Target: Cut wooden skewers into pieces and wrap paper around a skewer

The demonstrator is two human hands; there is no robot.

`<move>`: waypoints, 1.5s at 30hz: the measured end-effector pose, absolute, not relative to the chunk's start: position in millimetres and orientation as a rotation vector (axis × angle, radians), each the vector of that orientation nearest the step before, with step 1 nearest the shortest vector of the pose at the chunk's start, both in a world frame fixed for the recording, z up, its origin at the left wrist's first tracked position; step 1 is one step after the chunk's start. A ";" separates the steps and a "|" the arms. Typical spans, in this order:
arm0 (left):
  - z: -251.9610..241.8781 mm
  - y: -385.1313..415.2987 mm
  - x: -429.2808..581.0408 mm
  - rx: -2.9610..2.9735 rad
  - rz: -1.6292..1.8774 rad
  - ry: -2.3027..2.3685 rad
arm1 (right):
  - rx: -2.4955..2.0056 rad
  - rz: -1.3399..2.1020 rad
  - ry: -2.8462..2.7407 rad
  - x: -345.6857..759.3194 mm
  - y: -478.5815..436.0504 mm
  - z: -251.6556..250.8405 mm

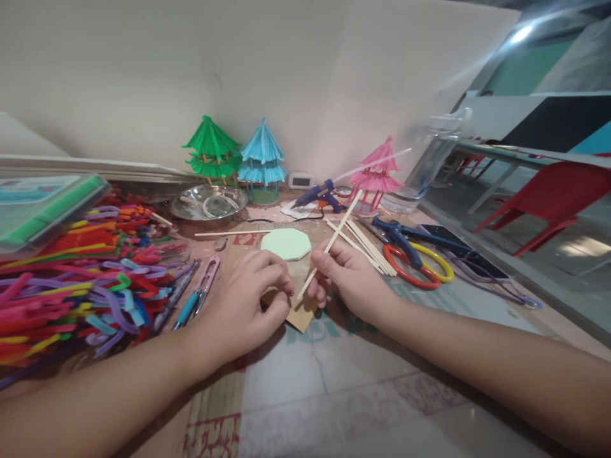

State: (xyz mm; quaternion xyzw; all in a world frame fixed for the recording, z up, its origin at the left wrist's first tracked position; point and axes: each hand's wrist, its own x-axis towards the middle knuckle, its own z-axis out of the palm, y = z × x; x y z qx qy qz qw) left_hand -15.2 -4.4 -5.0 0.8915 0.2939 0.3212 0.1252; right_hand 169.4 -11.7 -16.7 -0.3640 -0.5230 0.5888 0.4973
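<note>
My right hand (351, 277) pinches a thin wooden stick (340, 228), slanted with its upper end to the right. The stick's lower end points down over a small brown sheet (301, 321). My left hand (255, 289) hovers at the sheet's left side. Its fingers are loosely curled, thumb and index tips slightly apart near the stick's lower end, with nothing visible between them. Just beyond both hands lies a pale green octagonal piece (286, 244). To its left another stick (229, 233) lies flat. Several loose sticks (370, 245) lie beyond my right hand.
Colourful pipe cleaners (71, 280) pile up at left, under a plastic case (52, 210). Pens (193, 302) lie beside them. Behind stand a metal bowl (210, 202), green (211, 149), blue (262, 159) and pink (376, 168) model pavilions, and a glue gun (319, 196). Scissors (410, 264) and a phone (458, 248) lie right.
</note>
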 end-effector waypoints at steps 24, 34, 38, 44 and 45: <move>-6.9 -3.7 -13.3 2.631 0.913 0.845 | -0.933 1.377 -1.308 168.3 -14.0 -14.9; -7.6 -3.1 -12.3 2.648 0.866 0.884 | -0.950 1.351 -1.329 167.4 -14.9 -14.5; -6.4 -4.7 -12.0 2.622 0.867 0.901 | -0.945 1.334 -1.329 168.4 -14.4 -15.1; -1.5 -9.5 -15.2 2.608 0.864 0.810 | -0.949 1.341 -1.312 169.2 -15.4 -13.5; -0.6 -10.6 -15.9 2.615 0.868 0.773 | -0.952 1.337 -1.300 169.3 -15.1 -13.4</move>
